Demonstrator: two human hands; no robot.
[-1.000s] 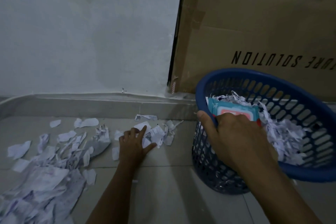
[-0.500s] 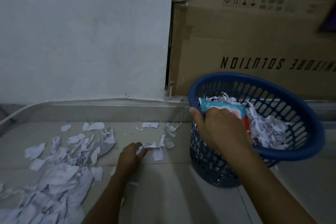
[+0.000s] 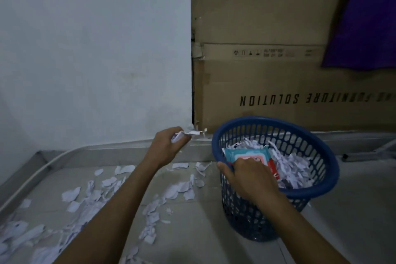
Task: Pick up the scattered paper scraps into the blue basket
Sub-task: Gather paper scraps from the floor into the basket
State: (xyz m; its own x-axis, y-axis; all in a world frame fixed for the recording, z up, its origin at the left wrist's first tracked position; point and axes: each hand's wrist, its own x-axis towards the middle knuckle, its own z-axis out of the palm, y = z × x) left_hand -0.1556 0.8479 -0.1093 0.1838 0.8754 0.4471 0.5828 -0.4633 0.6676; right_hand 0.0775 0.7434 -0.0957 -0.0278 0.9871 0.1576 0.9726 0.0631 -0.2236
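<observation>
The blue basket [image 3: 321,148] stands tilted on the tiled floor at the right, holding shredded paper [image 3: 293,163] and a teal and red packet [image 3: 248,153]. My right hand [image 3: 248,178] grips the basket's near rim, fingers curled over it by the packet. Raised above the floor just left of the basket, my left hand [image 3: 169,146] holds a bunch of white paper scraps [image 3: 186,133]. More scattered scraps [image 3: 90,195] lie on the floor at the left and centre.
A white wall stands behind at the left. A large brown cardboard box [image 3: 278,83] leans behind the basket, with a purple cloth [image 3: 364,17] hanging at the upper right. A grey skirting ledge [image 3: 107,152] runs along the wall's foot.
My left hand closed on scraps on the floor and rose with them toward the basket. My right hand kept its hold on the rim. The camera tilted upward.
</observation>
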